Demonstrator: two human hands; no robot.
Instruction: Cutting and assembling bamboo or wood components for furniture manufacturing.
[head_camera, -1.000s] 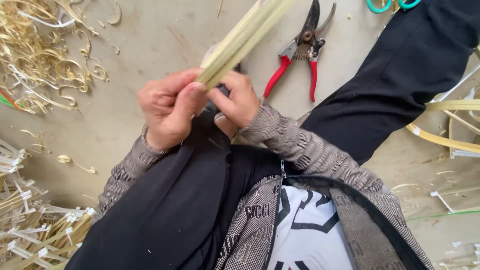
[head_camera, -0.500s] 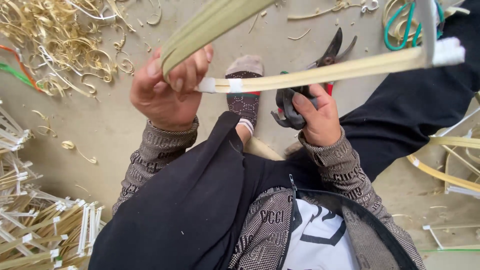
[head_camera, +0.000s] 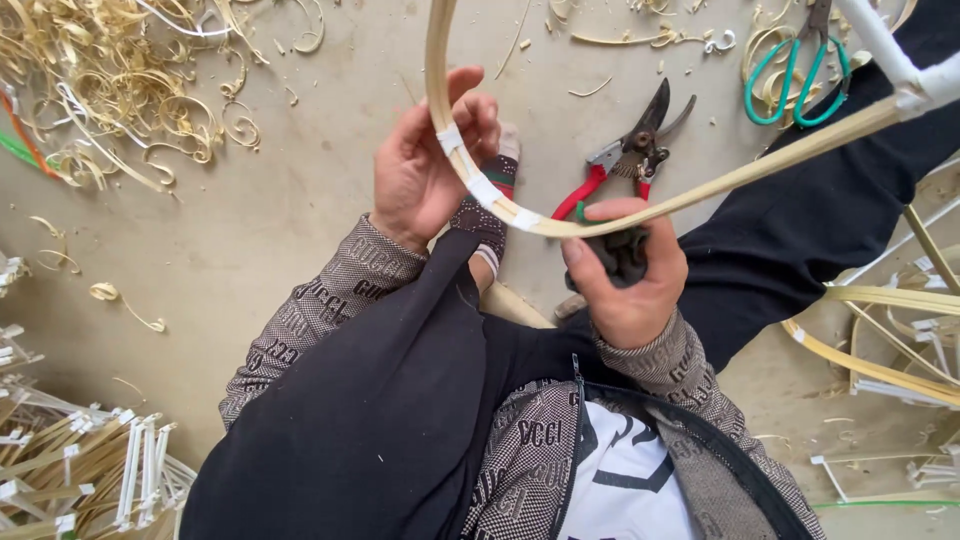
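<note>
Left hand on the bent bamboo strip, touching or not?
Touching. The head view shows the left hand wrapped around the bent bamboo strip at its taped curve, fingers over it with no gap. The right hand grips it too.

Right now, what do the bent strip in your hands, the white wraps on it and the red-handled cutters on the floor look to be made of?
Bent strip: probably split bamboo or cane, pale yellow, matte, curving without cracking.
White wraps: look like tape, thin, flat bands following the strip's curve.
Red-handled cutters: dark metal blades; the red grips look plastic-coated, smooth and slightly glossy.
</note>
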